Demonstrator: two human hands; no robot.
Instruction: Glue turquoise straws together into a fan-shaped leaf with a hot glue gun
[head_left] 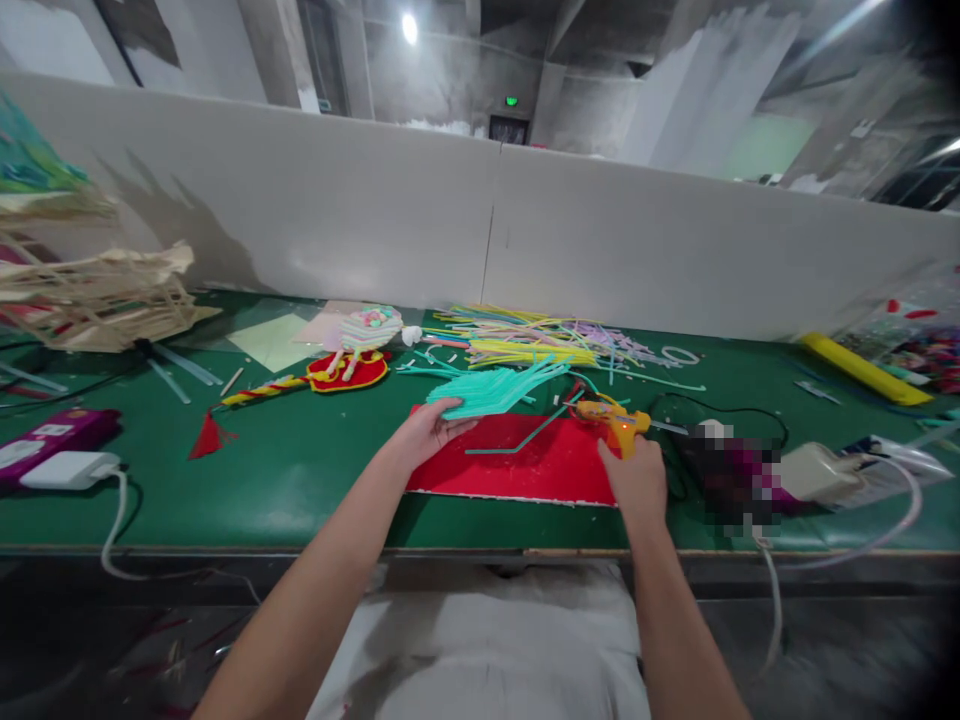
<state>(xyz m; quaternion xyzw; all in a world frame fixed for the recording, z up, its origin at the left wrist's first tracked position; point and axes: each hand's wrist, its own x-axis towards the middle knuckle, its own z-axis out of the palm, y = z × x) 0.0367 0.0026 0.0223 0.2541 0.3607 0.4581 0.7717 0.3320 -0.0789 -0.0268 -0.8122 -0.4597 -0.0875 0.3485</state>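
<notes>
- Some of what lies right of my right hand (pixel 641 478) is hidden by a pixelated patch (pixel 739 478); a purple edge shows beside it.
- The wooden stick frame (pixel 97 300) is cut off at the left edge.
- The small green sign (pixel 511 101) on the far wall glows, too small to read; the marks on the purple power strip (pixel 56 445) are blurred.
- My left forearm slants up and rightward; my right one leans leftward.
- My left hand (pixel 431 437) is partly closed, thumb above, on a turquoise pipe-cleaner fan (pixel 487 392) held over the red board (pixel 525 465).
- My right hand is wrapped round an orange glue gun (pixel 619 424), nozzle leftward; I cannot tell whether I press its trigger.
- A bent turquoise strip (pixel 516 450) shows over the board, between my hands.
- Loose pipe cleaners (pixel 532 350) lie behind the fan on the green table (pixel 300 500).
</notes>
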